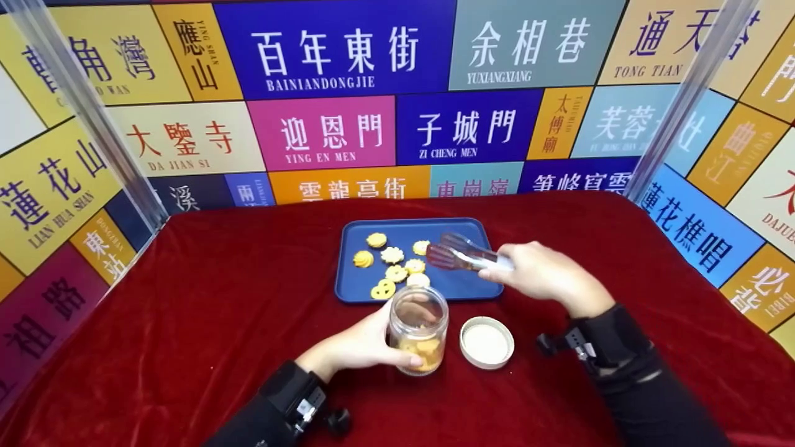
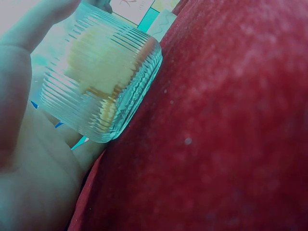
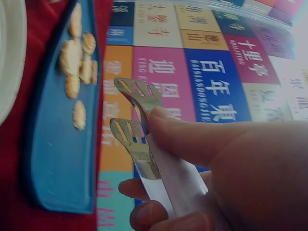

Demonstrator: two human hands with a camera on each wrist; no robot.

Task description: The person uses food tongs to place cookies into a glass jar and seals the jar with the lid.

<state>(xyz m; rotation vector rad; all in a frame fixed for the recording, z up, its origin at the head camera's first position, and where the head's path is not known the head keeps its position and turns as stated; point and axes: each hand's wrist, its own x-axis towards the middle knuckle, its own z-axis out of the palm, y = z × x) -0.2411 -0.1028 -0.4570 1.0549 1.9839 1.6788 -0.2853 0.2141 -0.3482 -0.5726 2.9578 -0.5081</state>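
My left hand (image 1: 357, 346) grips a clear ribbed jar (image 1: 437, 332), its thumb across the near side. The jar stands open at the top, tilted in the left wrist view, with several golden cookies (image 2: 101, 60) in its lower part. Above the right side of a blue tray (image 1: 463, 290), my right hand (image 1: 546, 276) holds metal tongs (image 1: 466, 253) with pale handles. Their slotted tips (image 3: 137, 91) are spread apart with nothing between them. Several cookies (image 1: 392, 255) of different shapes, one like a pretzel, lie on the tray's left half.
A round lid (image 1: 487, 343) lies upturned right of the jar, in front of the tray. Red cloth (image 1: 248, 298) covers the table. Behind it rises a wall of coloured panels (image 1: 335, 56) with lettering, and metal posts (image 1: 677, 118) stand at both back corners.
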